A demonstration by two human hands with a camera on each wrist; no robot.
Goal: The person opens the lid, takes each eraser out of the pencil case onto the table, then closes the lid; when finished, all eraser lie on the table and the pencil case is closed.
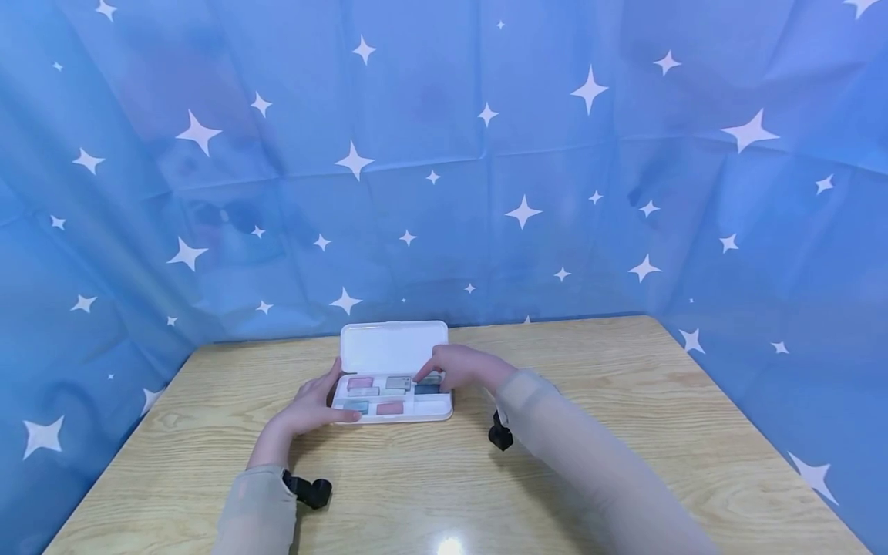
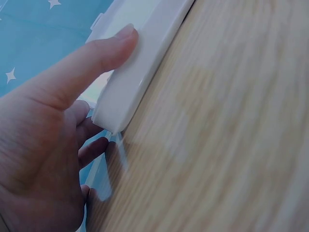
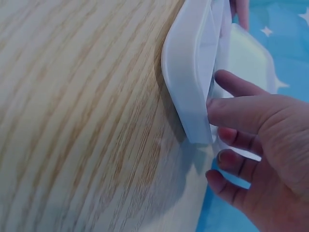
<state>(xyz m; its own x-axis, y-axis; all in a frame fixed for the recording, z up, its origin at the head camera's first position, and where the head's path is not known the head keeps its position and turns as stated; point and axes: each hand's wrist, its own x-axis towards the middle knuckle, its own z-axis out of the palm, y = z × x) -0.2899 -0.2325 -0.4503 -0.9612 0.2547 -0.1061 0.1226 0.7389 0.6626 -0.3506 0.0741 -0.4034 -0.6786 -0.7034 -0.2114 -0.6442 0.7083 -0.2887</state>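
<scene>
A shallow white plastic case (image 1: 433,418) with compartments lies on the table, its hinged lid (image 1: 394,347) raised at the back. Small flat pieces sit inside: a pink one (image 1: 360,382), a rosy one (image 1: 390,408), a teal one (image 1: 357,406), a grey one (image 1: 398,382) and a dark one (image 1: 427,389). My left hand (image 1: 307,405) holds the case's left end, thumb over the front edge, fingers along the side. At the right end, my right hand (image 1: 458,366) reaches in with the index finger; its thumb touches the rim (image 3: 186,92). The right wrist view shows nothing pinched.
The case stands towards the back of a wooden table (image 1: 388,486). Behind it hangs a blue cloth (image 1: 444,231) with white stars. A black wrist mount (image 1: 308,491) hangs under the left wrist, another black mount (image 1: 500,432) under the right.
</scene>
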